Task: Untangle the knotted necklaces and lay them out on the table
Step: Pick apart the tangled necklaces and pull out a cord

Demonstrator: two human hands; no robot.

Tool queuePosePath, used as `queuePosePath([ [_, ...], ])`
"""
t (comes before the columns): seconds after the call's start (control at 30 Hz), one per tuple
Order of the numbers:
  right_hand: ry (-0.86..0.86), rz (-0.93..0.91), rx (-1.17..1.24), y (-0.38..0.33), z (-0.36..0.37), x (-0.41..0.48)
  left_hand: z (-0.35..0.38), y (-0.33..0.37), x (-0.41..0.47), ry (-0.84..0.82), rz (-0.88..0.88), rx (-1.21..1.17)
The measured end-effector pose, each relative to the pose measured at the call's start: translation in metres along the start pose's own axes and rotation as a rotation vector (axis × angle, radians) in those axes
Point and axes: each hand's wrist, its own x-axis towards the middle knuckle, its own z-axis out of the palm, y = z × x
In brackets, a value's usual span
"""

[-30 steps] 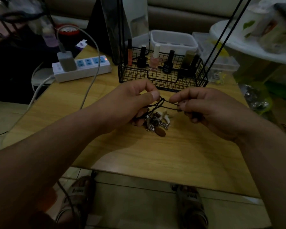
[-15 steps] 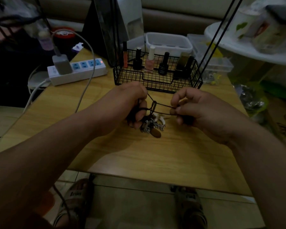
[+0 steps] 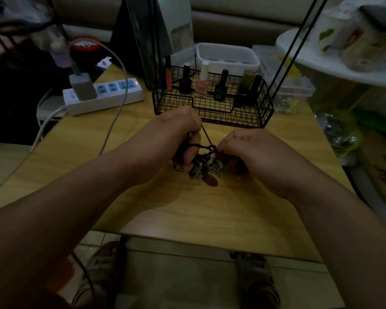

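No legible text; sandal strap print (image 3: 101, 262) blurred.

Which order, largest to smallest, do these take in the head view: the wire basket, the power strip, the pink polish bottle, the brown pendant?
1. wire basket
2. power strip
3. pink polish bottle
4. brown pendant, smallest though it lies nearest the camera

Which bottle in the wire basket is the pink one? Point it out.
The pink bottle with the white cap, third from left in the wire basket, flanked by black bottles.
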Motion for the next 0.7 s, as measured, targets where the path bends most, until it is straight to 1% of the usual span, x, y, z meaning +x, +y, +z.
queuePosePath([
  [0.17, 0.002, -0.033, -0.032, -0.003, 0.001, -0.001, 0.002, 0.002, -0.001, 0.009, 0.035, -0.041],
  [0.47, 0.029, -0.010, 0.099, 0.000, 0.013, 0.005, 0.003, 0.004, -0.004, -0.002, 0.055, -0.013],
  [0.53, 0.036, -0.009, 0.145, 0.001, 0.013, 0.006, 0.002, 0.005, -0.004, 0.011, 0.051, -0.020],
  [0.6, 0.034, 0.004, 0.223, 0.003, 0.011, 0.006, 0.000, 0.005, -0.004, 0.060, 0.036, -0.005],
  [0.7, 0.047, 0.042, 0.432, 0.005, 0.006, 0.007, -0.002, 0.003, -0.002, 0.164, -0.021, 0.040],
])
